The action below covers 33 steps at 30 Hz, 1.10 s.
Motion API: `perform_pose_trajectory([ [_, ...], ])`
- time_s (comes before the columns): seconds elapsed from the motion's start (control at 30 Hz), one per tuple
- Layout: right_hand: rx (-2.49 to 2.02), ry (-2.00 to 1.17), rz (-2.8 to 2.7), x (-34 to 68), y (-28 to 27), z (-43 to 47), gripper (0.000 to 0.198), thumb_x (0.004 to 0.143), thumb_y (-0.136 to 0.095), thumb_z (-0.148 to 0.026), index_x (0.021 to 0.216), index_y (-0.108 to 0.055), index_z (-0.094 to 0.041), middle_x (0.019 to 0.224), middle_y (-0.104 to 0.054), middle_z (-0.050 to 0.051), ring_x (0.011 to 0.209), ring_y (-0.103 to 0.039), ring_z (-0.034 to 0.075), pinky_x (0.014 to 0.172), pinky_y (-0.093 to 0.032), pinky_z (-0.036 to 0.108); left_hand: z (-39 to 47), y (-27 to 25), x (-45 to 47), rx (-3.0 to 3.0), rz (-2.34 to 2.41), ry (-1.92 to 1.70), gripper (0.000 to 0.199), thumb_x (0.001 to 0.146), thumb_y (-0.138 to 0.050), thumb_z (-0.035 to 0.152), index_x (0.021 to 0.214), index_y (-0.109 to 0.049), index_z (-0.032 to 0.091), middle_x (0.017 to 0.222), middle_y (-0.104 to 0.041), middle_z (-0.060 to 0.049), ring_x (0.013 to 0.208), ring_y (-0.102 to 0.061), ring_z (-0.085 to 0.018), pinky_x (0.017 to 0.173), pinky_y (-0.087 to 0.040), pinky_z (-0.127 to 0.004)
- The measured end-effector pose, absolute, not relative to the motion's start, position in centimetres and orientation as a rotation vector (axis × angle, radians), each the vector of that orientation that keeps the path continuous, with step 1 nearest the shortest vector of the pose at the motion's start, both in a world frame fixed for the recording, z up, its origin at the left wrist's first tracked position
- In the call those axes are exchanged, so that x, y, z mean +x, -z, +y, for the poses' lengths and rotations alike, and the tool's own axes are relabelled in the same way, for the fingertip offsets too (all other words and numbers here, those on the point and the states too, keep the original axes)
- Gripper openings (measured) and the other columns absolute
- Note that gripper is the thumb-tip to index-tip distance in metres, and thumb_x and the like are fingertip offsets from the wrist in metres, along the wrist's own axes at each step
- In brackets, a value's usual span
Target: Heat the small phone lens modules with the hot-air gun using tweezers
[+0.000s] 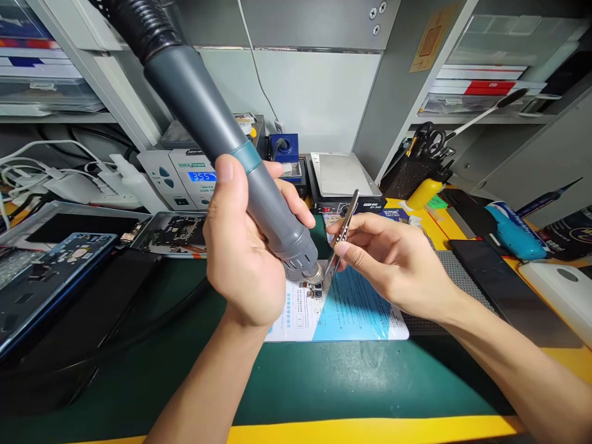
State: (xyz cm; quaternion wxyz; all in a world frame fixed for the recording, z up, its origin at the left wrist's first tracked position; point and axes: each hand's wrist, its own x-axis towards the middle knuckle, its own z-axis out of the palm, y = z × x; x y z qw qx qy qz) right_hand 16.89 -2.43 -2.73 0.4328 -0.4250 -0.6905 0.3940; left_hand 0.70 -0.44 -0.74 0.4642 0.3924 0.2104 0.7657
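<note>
My left hand (245, 246) is wrapped round the grey handle of a hot air gun (198, 105), whose hose runs off at the top left. Its metal nozzle points down at a small camera module (317, 292) lying on a blue and white printed card (351, 314). Pinched between the thumb and fingers of my right hand (393, 259) is a pair of metal tweezers (345, 228). The tweezers' tips point down close beside the nozzle; whether they touch the module I cannot tell.
Behind my left hand stands a rework station (180, 176) with a lit display. A hot plate (345, 176) sits at the back. Opened phones (60, 271) lie at the left on the green mat (324, 382). A tool holder (407, 169) and a dark phone (509, 290) are at the right.
</note>
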Motion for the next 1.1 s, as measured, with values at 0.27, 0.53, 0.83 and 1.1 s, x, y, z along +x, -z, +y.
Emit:
perform_pose_trajectory([
  [0.27,-1.030,-1.003,-1.726,16.98,2.74,-2.42,0.010,0.096,-0.065,-0.022,0.105,-0.066,-0.018,0.091,-0.064,0.003,0.078,-0.062,0.015,0.073,-0.051,0.030,-0.27,0.98,0.57,0.984,0.515,-1.881,0.042,0.096,-0.050,0.056,0.082,-0.067,0.020,0.058,-0.060,-0.002,0.053,-0.059,-0.016,0.053,-0.048,-0.031],
  [0.53,-1.048,-0.978,-1.751,16.95,2.69,-2.61,0.011,0.096,-0.065,-0.024,0.105,-0.066,-0.018,0.090,-0.063,0.002,0.076,-0.060,0.015,0.071,-0.051,0.031,-0.29,1.06,0.73,1.000,0.566,-1.885,0.042,0.098,-0.047,0.055,0.083,-0.064,0.019,0.056,-0.060,-0.001,0.053,-0.059,-0.018,0.054,-0.046,-0.033],
  [0.83,-1.061,-0.953,-1.749,16.91,2.73,-2.67,0.010,0.095,-0.065,-0.024,0.103,-0.065,-0.018,0.085,-0.063,0.002,0.076,-0.060,0.016,0.071,-0.051,0.031,-0.39,1.04,0.64,1.013,0.559,-1.859,0.041,0.099,-0.046,0.053,0.085,-0.062,0.019,0.059,-0.059,-0.002,0.054,-0.060,-0.019,0.056,-0.047,-0.034],
  [1.1,-1.118,-1.035,-1.604,16.46,2.41,-2.52,0.007,0.092,-0.067,-0.023,0.096,-0.064,-0.019,0.084,-0.065,0.002,0.067,-0.062,0.014,0.063,-0.053,0.029,-1.04,0.66,1.02,0.995,0.585,-1.825,0.040,0.100,-0.044,0.052,0.086,-0.060,0.019,0.060,-0.057,-0.003,0.056,-0.058,-0.020,0.059,-0.047,-0.035],
])
